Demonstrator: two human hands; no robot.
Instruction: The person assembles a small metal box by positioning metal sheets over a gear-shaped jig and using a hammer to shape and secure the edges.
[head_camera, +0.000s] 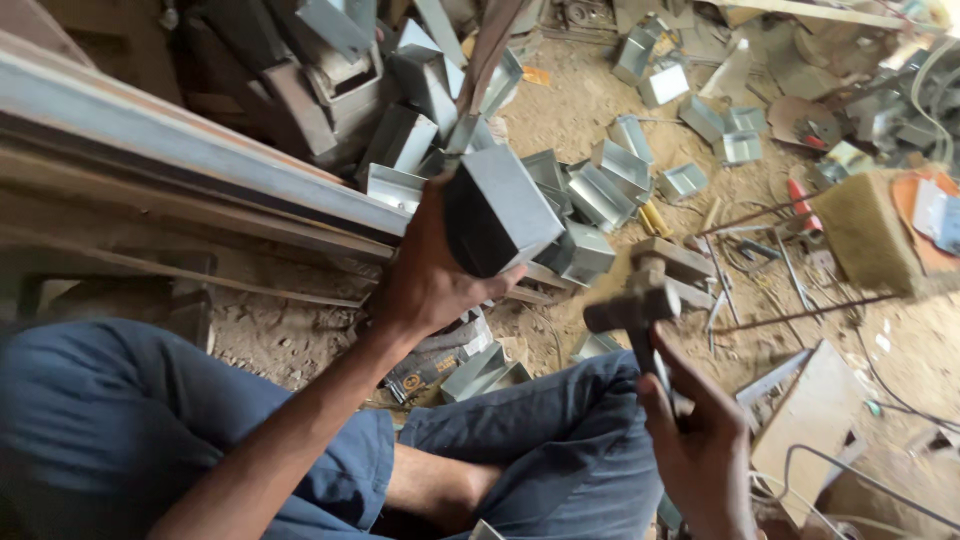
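Sheet-metal box section (497, 207), grey, rectangular, open dark end toward the camera, held up in mid-frame, tilted, above the floor and in front of a long metal beam (190, 150). Left hand (432, 280) wrapped round its lower left side; grip closed on the box, thumb along the bottom edge, fingers hidden behind it. A thin brown strip (487, 55) rising from behind the box toward the top edge; contact with the box not discernible.

Right hand (700, 440) low at right, grip closed on the handle of a hammer (632, 305). Hammer head blurred, just right of and below the box, apart from it.

Below both hands: bent legs in blue trousers (540, 440), person seated on the ground, bare forearm reaching up from lower left.

Behind the box: pile of similar folded grey metal sections (600, 190), lying at mixed angles on the dirt floor (580, 110), more scattered toward upper right. One such piece (480, 370) on the floor just in front of the knees.

Further right: thin metal rods (800, 312) lying across the dirt, a tan block (868, 230), a flat board (815, 420) propped near the right hand, a curved wire beneath it. Red-handled tool (803, 200) near the rods; kind not discernible.
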